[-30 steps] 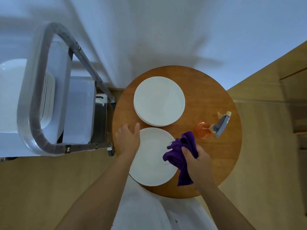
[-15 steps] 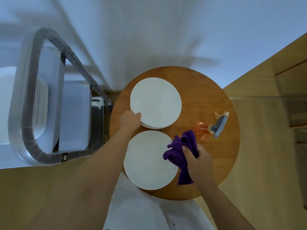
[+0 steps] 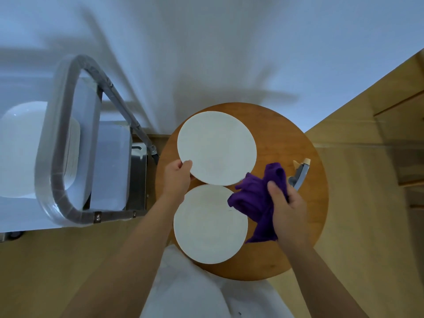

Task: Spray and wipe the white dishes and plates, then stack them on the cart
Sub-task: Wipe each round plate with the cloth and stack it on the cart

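At the far left, a stack of white dishes (image 3: 20, 148) sits on the cart (image 3: 107, 166), partly behind the cart's grey looped handle (image 3: 59, 143). Right of the cart stands the round wooden counter (image 3: 305, 226). The left hand (image 3: 177, 177) grips the near-left rim of the far plate (image 3: 216, 148), thumb on its top face and fingers curled beneath the edge; whether this plate is lifted or lies on others under it cannot be told. The near plate (image 3: 210, 223) lies flat on the counter at its near edge, just beside the far plate and overhanging the counter's near rim a little. To the right of the two plates, the right hand (image 3: 289, 208) clutches a bunched purple cloth (image 3: 257, 200), which hangs over the right edge of the near plate and reaches close to the far plate's near-right rim. Just beyond that hand, a spray bottle (image 3: 299, 173) with a grey trigger head stands on the right part of the counter, its body hidden behind the cloth and fingers.
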### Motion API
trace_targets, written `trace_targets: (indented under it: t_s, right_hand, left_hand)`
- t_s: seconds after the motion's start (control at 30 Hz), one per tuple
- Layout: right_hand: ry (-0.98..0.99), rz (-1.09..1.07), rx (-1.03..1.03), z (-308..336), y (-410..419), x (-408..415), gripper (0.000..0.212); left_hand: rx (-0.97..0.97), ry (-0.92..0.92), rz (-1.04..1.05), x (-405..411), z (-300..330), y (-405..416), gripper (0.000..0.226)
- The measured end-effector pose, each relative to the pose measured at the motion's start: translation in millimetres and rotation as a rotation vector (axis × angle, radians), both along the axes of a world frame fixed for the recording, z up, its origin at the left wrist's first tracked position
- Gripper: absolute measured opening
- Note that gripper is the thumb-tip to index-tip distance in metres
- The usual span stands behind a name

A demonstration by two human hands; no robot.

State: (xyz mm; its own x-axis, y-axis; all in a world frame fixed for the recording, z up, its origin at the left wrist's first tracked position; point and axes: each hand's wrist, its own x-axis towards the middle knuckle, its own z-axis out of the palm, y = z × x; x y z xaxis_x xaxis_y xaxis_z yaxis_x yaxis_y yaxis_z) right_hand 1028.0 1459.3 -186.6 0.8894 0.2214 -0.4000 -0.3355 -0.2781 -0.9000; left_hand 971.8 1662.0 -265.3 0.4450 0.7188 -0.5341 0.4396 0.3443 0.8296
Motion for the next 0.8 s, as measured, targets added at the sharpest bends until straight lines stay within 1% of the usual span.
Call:
trace_targets:
  t_s: [0.1,0.2,0.27,0.3,0.37,0.4,0.43,0.5,0.57,0.6,0.67,0.73,0.8]
  right_hand:
    - [-0.018,-0.121,0.061,11.9,2.5,10.5,0.012]
    - [-0.011,-0.194,0.094,17.9,1.0,16.6,0.009]
    - [-0.019,-0.148,0.055,21.7,-0.2,17.0,0.009]
    - [-0.029,-0.101,0.039,24.2,-0.4,16.3,0.015]
    - [0.004,-0.057,0.083,30.3,-1.2,15.0,0.023]
    - [0.046,-0.049,0.133,33.1,-2.1,15.0,0.024]
    - [0.077,-0.036,0.174,36.2,-3.1,15.2,0.027]
    - [0.086,0.007,0.187,41.5,-5.6,15.9,0.033]
    - [0.067,0.029,0.170,46.2,-7.7,16.5,0.037]
    - [0.057,0.033,0.157,48.2,-8.6,16.6,0.038]
    - [0.061,0.038,0.130,51.0,-10.7,16.5,0.038]
    - [0.083,0.046,0.129,50.8,-14.1,15.8,0.037]
    - [0.098,0.089,0.112,53.8,-15.0,13.4,0.033]
  left_hand:
    - [0.023,-0.041,-0.056,-18.1,24.8,-6.9,0.020]
    - [0.031,-0.118,-0.101,-35.6,50.9,-15.8,0.017]
    - [0.022,-0.165,-0.113,-44.4,66.0,-20.9,0.015]
    - [0.000,-0.190,-0.107,-48.1,72.7,-23.4,0.013]
    - [-0.070,-0.240,-0.085,-54.9,83.9,-28.1,0.007]
    - [-0.096,-0.252,-0.074,-58.0,88.8,-29.7,0.008]
    - [-0.102,-0.256,-0.069,-60.4,93.3,-30.3,0.014]
    - [-0.095,-0.295,-0.074,-65.8,102.0,-29.1,0.033]
    - [-0.095,-0.410,-0.151,-72.6,107.7,-26.4,0.055]
    - [-0.109,-0.451,-0.205,-75.6,110.7,-25.4,0.060]
    - [-0.176,-0.430,-0.270,-77.8,118.2,-21.1,0.062]
    - [-0.318,-0.394,-0.245,-72.7,127.1,-13.4,0.061]
    - [-0.488,-0.407,-0.160,-65.3,134.8,-5.3,0.045]
